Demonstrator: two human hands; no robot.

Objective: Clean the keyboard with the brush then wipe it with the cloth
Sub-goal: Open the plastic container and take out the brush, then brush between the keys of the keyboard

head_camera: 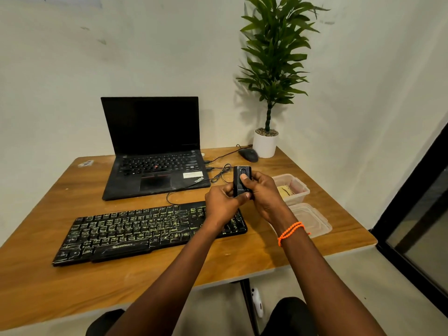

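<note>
Head view — wooden table, white wall

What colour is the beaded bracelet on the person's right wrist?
Bright orange. The bracelet wraps the right wrist in two strands, seen clearly in the head view.

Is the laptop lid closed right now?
No, the laptop stands open on the table behind the keyboard, with its dark screen upright and its own keys showing.
</note>
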